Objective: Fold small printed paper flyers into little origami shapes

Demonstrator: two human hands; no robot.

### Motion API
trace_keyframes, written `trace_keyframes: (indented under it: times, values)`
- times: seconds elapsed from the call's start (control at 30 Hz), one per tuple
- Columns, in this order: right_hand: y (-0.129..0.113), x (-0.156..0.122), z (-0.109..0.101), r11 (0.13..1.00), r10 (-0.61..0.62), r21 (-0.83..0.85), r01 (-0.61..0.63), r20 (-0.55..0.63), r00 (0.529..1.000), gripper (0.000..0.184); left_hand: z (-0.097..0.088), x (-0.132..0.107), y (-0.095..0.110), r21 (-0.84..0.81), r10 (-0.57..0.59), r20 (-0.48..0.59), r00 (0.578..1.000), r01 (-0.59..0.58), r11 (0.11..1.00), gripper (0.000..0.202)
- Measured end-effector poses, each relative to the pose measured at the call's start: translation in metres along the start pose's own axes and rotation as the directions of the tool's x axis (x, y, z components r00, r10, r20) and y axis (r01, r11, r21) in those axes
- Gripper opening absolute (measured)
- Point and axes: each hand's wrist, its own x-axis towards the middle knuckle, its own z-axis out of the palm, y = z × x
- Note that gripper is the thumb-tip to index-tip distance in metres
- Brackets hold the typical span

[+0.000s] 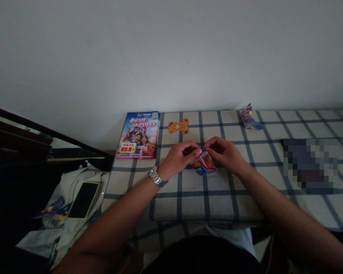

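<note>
A plain pale wall [188, 57] fills the room behind a table [185, 207] spread with a white-and-blue checked cloth, its back edge against the wall. Off the left edge, in deep shadow, lies a white bag [74, 177]; what surrounds it is too dark to make out. Toward the table's right end, a dark flat thing [303, 163] is blocked out by pixelation, so I cannot tell what it is. A stack of printed flyers [138, 135] sits at the back left corner. Both forearms reach in over the front edge, cut off by the frame below. The left hand [183, 156] and right hand [225, 154] meet near mid-table, wrists apart, fingers curled inward, each pinching thumb to forefinger on the top of a folded printed paper [204, 163]; their grip partly covers it. A phone [83, 199], screen dark, rests on the bag. A second folded paper [250, 118] stands near the back edge, right of centre. Smaller are the bear picture [178, 126], behind the hands, and a metal watch [157, 177] on the left wrist.
</note>
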Motion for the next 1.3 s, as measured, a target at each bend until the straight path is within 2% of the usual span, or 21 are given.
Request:
trace_keyframes:
  times: [0.53, 0.97, 1.3]
  values:
    - [-0.0052, 0.0014, 0.0010, 0.984, 0.126, 0.116, -0.133, 0.067, 0.990, 0.027, 0.0007, 0.0000, 0.0011, -0.024, -0.037, 0.033, 0.999, 0.038, 0.999, 0.033]
    - [-0.0068, 0.0009, -0.0016, 0.994, 0.094, 0.051, -0.095, 0.033, 0.995, 0.031, 0.0003, -0.0002, 0.0010, -0.031, -0.060, 0.000, 0.998, 0.060, 0.998, 0.034]
    - [-0.0046, -0.0003, 0.0016, 0.992, 0.117, 0.034, -0.120, 0.064, 0.991, 0.030, 0.0020, 0.0008, 0.0004, -0.044, -0.044, 0.021, 0.999, 0.044, 0.998, 0.029]
